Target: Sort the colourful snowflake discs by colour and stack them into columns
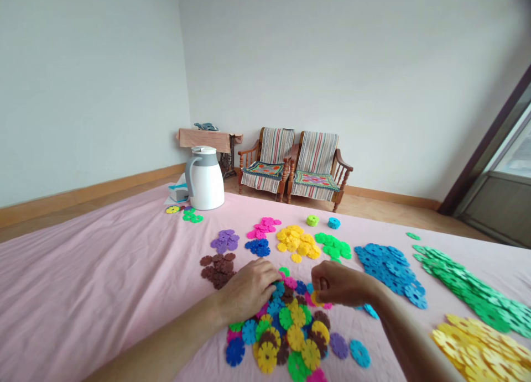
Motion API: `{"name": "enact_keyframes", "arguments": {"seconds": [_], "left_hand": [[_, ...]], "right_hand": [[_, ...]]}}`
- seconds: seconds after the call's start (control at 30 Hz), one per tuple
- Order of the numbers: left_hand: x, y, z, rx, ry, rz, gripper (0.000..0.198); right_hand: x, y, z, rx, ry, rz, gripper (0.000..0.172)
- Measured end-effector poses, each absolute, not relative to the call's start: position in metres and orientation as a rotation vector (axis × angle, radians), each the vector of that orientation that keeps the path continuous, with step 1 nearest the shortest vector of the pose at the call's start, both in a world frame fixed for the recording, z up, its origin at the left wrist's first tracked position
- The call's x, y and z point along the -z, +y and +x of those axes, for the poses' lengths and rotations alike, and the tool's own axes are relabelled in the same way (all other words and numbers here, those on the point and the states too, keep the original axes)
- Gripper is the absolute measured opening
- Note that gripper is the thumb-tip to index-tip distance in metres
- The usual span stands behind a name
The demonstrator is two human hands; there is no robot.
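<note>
Left hand (pixel 251 288) and right hand (pixel 342 283) flank discs (pixel 296 336) well inside the cloth's (pixel 124 266) far edge, whether either grip holds any unclear.

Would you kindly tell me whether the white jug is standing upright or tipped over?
Upright: the jug rests on its base on the pink cloth, its lid at the top.

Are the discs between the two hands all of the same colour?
No, between the left hand and the right hand, the discs show blue, pink, brown and other colours.
</note>
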State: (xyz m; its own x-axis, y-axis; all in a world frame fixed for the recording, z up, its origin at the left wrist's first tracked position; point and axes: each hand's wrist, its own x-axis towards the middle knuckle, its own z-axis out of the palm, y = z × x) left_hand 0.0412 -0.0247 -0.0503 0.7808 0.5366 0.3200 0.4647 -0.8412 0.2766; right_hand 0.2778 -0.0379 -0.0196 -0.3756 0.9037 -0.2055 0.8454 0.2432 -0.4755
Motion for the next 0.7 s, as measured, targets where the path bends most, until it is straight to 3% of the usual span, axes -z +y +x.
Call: {"name": "enact_keyframes", "arguments": {"seconds": [0.17, 0.43, 0.7], "left_hand": [[0.052, -0.024, 0.041, -0.600, 0.797, 2.783, 0.020], [0.049, -0.024, 0.042, -0.566, 0.791, 2.793, 0.020], [0.051, -0.024, 0.042, -0.558, 0.796, 2.798, 0.020]], "right_hand": [[0.018, -0.029, 0.274, -0.260, -1.966, -1.822, 0.009], [0.009, -0.049, 0.261, -0.830, -2.561, -1.641, 0.009], [0.010, -0.056, 0.254, -0.801, -2.769, -1.637, 0.018]]}}
